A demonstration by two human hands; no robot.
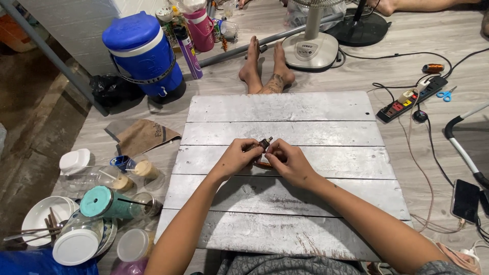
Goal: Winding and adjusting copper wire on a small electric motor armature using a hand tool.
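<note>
White planks of the board [285, 132] lie bare around my hands; jars [122, 203] crowd its left edge. My left hand [235, 159] and right hand [288, 164] meet mid-board, fingers pinched on a small brown piece [264, 145].

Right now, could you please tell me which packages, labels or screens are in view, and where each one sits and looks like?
Brown paper bag with dark lettering: crumpled flat on the floor, left of the white plank board.
Black smartphone: floor at far right, dark screen, cable attached.
Purple spray can: upright beside the blue water cooler jug, printed label.
White fan base: beyond the board, small dark label.
</note>
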